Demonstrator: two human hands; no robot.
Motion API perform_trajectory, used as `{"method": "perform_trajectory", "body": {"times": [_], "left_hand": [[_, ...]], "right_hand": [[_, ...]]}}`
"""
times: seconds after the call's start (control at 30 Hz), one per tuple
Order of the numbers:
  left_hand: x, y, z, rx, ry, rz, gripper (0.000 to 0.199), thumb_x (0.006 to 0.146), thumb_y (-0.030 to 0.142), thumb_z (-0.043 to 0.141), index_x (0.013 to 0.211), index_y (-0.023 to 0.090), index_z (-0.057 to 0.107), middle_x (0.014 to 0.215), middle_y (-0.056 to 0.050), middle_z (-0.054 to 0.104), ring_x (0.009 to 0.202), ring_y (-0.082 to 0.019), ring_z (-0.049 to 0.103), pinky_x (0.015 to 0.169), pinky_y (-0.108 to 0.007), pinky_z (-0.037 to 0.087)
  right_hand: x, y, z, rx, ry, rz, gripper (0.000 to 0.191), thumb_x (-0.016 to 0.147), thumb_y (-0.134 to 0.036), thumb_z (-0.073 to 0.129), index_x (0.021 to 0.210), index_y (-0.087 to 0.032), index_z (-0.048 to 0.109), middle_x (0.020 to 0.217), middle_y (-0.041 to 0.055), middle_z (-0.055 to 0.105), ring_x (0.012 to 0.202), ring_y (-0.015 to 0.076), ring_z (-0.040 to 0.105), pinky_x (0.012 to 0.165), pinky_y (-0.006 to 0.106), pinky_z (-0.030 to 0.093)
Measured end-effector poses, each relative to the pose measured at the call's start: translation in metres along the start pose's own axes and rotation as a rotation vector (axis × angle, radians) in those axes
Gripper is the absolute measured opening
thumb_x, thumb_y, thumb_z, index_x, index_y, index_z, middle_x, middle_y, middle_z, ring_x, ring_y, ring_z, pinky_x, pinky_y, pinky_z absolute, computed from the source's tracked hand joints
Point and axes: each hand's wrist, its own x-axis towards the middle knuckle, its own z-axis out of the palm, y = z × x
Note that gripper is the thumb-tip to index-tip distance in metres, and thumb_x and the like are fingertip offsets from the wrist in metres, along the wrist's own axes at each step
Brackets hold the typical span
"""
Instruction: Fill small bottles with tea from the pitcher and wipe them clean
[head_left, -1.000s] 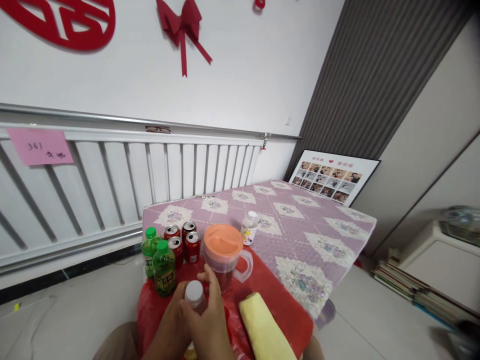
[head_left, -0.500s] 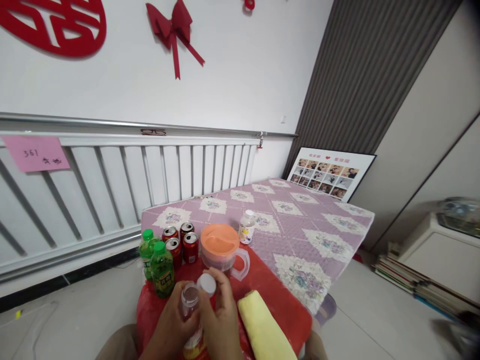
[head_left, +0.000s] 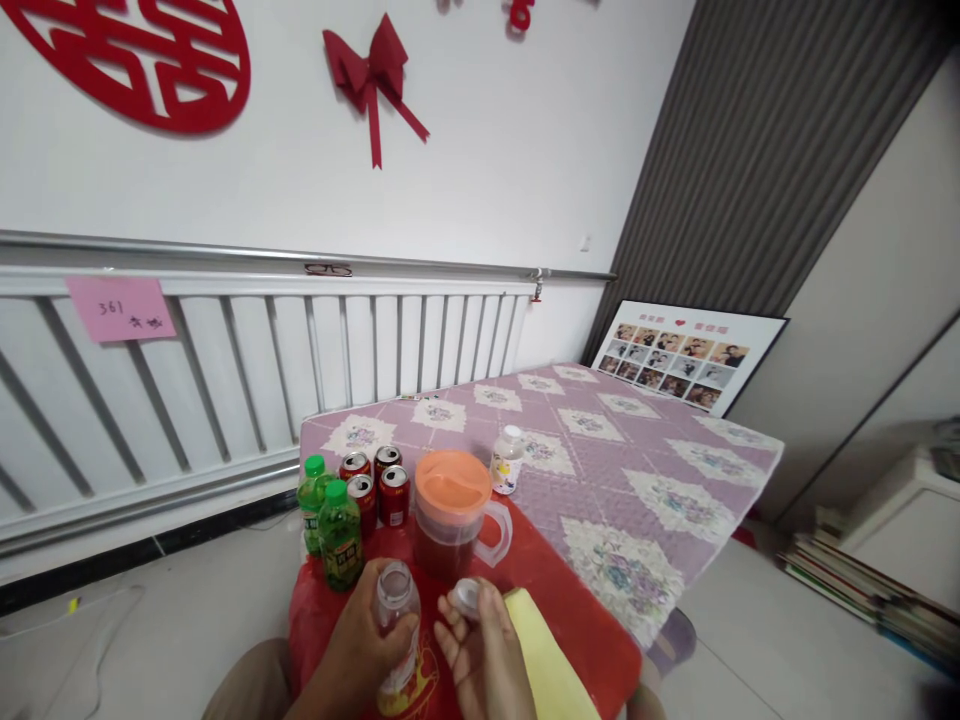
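My left hand (head_left: 366, 640) is wrapped round a clear bottle (head_left: 397, 597) whose mouth is uncovered. To its right, my right hand (head_left: 480, 650) holds a white bottle cap (head_left: 466, 597) between thumb and fingers, apart from the bottle. Just beyond stands a clear pitcher (head_left: 450, 540) with an orange lid (head_left: 452, 482) and a handle on its right. Two green-capped bottles (head_left: 341, 540) and several red cans (head_left: 394, 497) are grouped at the left. A white-capped bottle (head_left: 507, 462) stands behind the pitcher. Beside my right hand lies a folded yellow cloth (head_left: 551, 665).
A red cover (head_left: 592, 625) lies over the near part of the table, and a purple floral tablecloth (head_left: 517, 400) over the rest. Behind runs a white radiator (head_left: 255, 350) with a pink note (head_left: 120, 308). A photo board (head_left: 686, 350) leans at the back right.
My right hand has drawn the cap away from the bottle, to the right. The bottle stays in my left hand. The whole view has shifted slightly.
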Motion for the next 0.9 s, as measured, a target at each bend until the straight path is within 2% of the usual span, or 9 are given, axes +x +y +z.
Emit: {"method": "perform_trajectory", "body": {"times": [0.07, 0.17, 0.37, 0.53, 0.63, 0.8, 0.9], "left_hand": [[0.000, -0.002, 0.000, -0.016, -0.003, 0.000, 0.037, 0.066, 0.021, 0.060, 0.103, 0.019, 0.054, 0.096, -0.006, 0.071, 0.091, -0.026, 0.069, 0.084, -0.039, 0.055], [0.001, -0.004, 0.000, -0.021, -0.029, -0.008, 0.036, 0.067, 0.023, 0.060, 0.102, 0.019, 0.053, 0.094, -0.005, 0.071, 0.091, -0.026, 0.069, 0.081, -0.037, 0.056], [0.002, -0.006, 0.000, 0.021, -0.028, -0.014, 0.040, 0.067, 0.028, 0.059, 0.105, 0.018, 0.051, 0.096, -0.006, 0.070, 0.091, -0.026, 0.069, 0.083, -0.039, 0.056], [0.001, -0.008, 0.000, 0.013, -0.015, 0.001, 0.041, 0.067, 0.027, 0.061, 0.106, 0.019, 0.052, 0.097, -0.006, 0.071, 0.092, -0.027, 0.069, 0.084, -0.041, 0.056], [0.001, -0.007, 0.001, -0.002, -0.013, 0.000, 0.040, 0.067, 0.023, 0.061, 0.107, 0.019, 0.053, 0.097, -0.005, 0.072, 0.092, -0.026, 0.069, 0.084, -0.039, 0.056], [-0.001, -0.005, 0.002, -0.011, 0.007, 0.014, 0.042, 0.065, 0.019, 0.060, 0.107, 0.019, 0.055, 0.098, -0.006, 0.070, 0.092, -0.025, 0.067, 0.088, -0.039, 0.054], [-0.001, -0.009, 0.005, -0.021, 0.035, 0.011, 0.046, 0.066, 0.020, 0.060, 0.112, 0.018, 0.054, 0.105, -0.008, 0.068, 0.098, -0.026, 0.066, 0.093, -0.041, 0.051]], "right_hand": [[-0.001, -0.003, 0.002, 0.141, 0.002, 0.111, 0.047, 0.061, -0.059, 0.082, 0.081, -0.022, 0.062, 0.071, 0.0005, 0.074, 0.069, 0.0166, 0.072, 0.063, 0.026, 0.055], [-0.003, -0.007, 0.004, 0.249, 0.008, 0.228, 0.045, 0.055, -0.049, 0.089, 0.077, -0.019, 0.064, 0.067, 0.0013, 0.075, 0.064, 0.0147, 0.071, 0.060, 0.023, 0.054], [-0.010, -0.015, 0.010, 0.346, 0.004, 0.287, 0.044, 0.048, -0.035, 0.095, 0.077, -0.017, 0.068, 0.070, 0.0030, 0.077, 0.060, 0.0137, 0.071, 0.057, 0.022, 0.056], [-0.013, -0.017, 0.008, 0.335, 0.019, 0.251, 0.042, 0.047, -0.029, 0.096, 0.077, -0.016, 0.071, 0.074, 0.0054, 0.079, 0.066, 0.0152, 0.073, 0.060, 0.022, 0.057], [-0.013, -0.016, 0.004, 0.302, 0.032, 0.182, 0.040, 0.045, -0.025, 0.097, 0.072, -0.016, 0.070, 0.071, 0.0028, 0.078, 0.071, 0.0162, 0.074, 0.065, 0.023, 0.059], [-0.011, -0.015, -0.003, 0.223, 0.022, 0.109, 0.041, 0.046, -0.022, 0.097, 0.076, -0.017, 0.069, 0.072, 0.0008, 0.077, 0.071, 0.0137, 0.073, 0.071, 0.024, 0.058], [-0.011, -0.014, -0.003, 0.171, 0.013, 0.099, 0.041, 0.048, -0.021, 0.096, 0.079, -0.017, 0.068, 0.075, 0.0001, 0.076, 0.070, 0.0127, 0.071, 0.067, 0.022, 0.057]]}}
